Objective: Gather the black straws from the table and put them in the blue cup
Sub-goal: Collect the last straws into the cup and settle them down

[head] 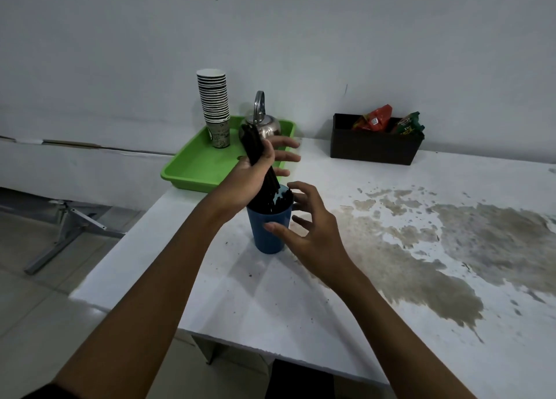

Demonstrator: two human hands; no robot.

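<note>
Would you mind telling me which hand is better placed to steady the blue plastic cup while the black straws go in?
Right. The right hand is open beside the blue plastic cup; the left hand grips the black straws.

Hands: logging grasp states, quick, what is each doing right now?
Left hand: holding the black straws, their lower ends in the blue cup.
Right hand: open, empty, beside the cup.

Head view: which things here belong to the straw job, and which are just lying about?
Job: black straws in the left hand; blue cup; right hand, fingers spread beside the cup.
Lying about: green tray, stacked paper cups, kettle, black box of sachets.
</note>
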